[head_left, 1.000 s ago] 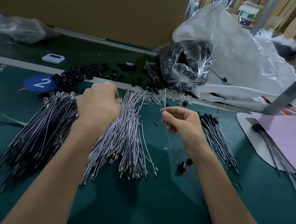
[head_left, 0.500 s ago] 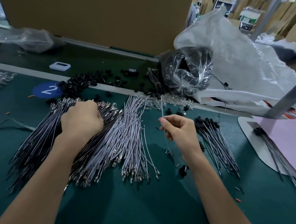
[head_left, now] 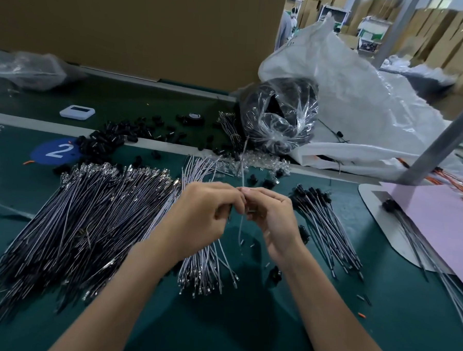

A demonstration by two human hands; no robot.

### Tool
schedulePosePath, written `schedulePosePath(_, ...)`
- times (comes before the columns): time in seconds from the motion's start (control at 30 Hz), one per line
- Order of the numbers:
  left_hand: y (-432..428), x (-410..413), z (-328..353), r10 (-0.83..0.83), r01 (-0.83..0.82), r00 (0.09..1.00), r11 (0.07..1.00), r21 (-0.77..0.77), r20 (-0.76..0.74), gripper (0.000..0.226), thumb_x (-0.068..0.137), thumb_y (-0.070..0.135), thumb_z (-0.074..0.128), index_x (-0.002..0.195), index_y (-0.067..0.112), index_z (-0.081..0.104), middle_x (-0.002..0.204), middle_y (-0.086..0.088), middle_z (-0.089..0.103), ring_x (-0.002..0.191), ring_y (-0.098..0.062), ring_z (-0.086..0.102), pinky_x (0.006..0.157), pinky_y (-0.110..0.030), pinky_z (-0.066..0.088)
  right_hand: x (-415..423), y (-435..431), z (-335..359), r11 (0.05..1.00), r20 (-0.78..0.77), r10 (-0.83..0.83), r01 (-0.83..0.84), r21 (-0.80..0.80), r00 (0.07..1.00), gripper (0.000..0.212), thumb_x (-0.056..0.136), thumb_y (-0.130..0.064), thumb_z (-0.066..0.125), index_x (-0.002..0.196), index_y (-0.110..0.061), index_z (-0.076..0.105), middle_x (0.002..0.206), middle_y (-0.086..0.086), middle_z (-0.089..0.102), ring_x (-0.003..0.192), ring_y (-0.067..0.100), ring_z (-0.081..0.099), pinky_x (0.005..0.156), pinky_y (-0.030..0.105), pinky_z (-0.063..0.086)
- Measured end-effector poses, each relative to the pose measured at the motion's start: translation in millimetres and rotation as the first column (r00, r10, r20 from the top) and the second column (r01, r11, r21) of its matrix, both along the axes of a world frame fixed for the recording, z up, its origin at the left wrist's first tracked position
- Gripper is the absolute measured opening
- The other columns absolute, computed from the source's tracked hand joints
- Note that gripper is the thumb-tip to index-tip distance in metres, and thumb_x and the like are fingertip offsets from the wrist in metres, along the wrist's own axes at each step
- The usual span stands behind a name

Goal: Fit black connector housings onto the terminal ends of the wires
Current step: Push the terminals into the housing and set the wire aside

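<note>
1. Since half a second ago your left hand (head_left: 205, 214) has left the big pile and come across to meet your right hand (head_left: 272, 217). The two now sit fingertip to fingertip above the dark green table mat (head_left: 244, 326).
2. Both hands are curled and pinch one thin grey wire (head_left: 240, 229) at the same spot. The wire stands roughly upright, with one end above the knuckles and the other hanging below them, just above the mat.
3. Cannot tell whether a housing is held between the fingers; that spot is hidden.
4. The large fanned pile of dark wires with bare metal terminals (head_left: 83, 221) lies left of your left forearm.
5. A smaller bundle of pale grey wires (head_left: 201, 267) lies under and just beside the left wrist, terminals toward you.
6. The fanned group of wires with black housings fitted (head_left: 327, 228) lies right of the right hand, housings at the far end.
7. The heap of loose black connector housings (head_left: 106, 142) sits at the far edge of the mat, touching the round blue sticker marked 2 (head_left: 53, 152).
8. Behind the heap: a small white rectangular device (head_left: 77, 111) and a clear plastic bag of black parts (head_left: 279, 116), which leans on a large white plastic sack (head_left: 363, 101).
9. A pink sheet (head_left: 442, 221) lies at the far right.
</note>
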State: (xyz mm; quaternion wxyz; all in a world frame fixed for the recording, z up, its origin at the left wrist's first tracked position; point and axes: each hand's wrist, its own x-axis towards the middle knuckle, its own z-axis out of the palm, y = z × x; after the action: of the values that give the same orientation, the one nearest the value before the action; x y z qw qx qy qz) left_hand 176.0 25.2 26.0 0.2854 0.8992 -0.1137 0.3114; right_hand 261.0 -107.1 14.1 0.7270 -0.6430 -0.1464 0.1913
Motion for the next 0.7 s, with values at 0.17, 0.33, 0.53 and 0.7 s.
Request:
schedulePosePath(0.17,-7,2,-14,-0.034,0.032,0.998,0.998,-0.047,-0.047,0.028,0.07,-0.016,0.056,0.072,0.008,0.072,0.08,-0.001,0.071,0.074,-0.02,0.067,0.069,-0.037,0.054,-4,3,-3,0.991,-0.109,0.095,-0.084,0.101,0.99,0.02,0.089,-0.012,0.063,0.079,-0.016,0.08,0.077,0.002,0.072,0.068,0.01,0.065,0.062,0.021,0.051)
schedulePosePath(0.33,-10,0,-15,-0.011,0.008,1.0,0.995,-0.104,-0.028,0.035,0.066,-0.019,0.058,0.08,0.009,0.073,0.085,0.001,0.072,0.077,-0.014,0.066,0.072,-0.029,0.052,-6,6,-5,0.963,-0.214,0.06,-0.001,0.269,0.975,0.013,0.077,-0.022,0.07,0.08,-0.014,0.079,0.081,0.002,0.073,0.073,0.009,0.068,0.06,0.018,0.052)
schedulePosePath(0.53,-17,-1,-19,-0.058,0.05,0.996,0.992,-0.119,-0.061,0.028,0.067,-0.007,0.055,0.08,0.011,0.073,0.082,0.004,0.071,0.073,-0.016,0.066,0.069,-0.035,0.053,-4,5,-5,0.931,-0.226,0.064,0.024,0.364,0.972,0.017,0.072,-0.025,0.069,0.08,-0.013,0.079,0.085,0.01,0.074,0.077,0.015,0.071,0.066,0.021,0.055)
schedulePosePath(0.7,-22,2,-22,-0.133,0.119,0.987,0.982,-0.149,-0.091,0.029,0.069,-0.005,0.052,0.082,0.011,0.072,0.083,0.003,0.071,0.075,-0.018,0.067,0.069,-0.037,0.054,-6,4,-2,0.933,-0.251,0.068,0.028,0.359,0.966,0.011,0.075,-0.021,0.07,0.079,-0.014,0.079,0.08,0.006,0.073,0.066,0.014,0.068,0.06,0.022,0.055)
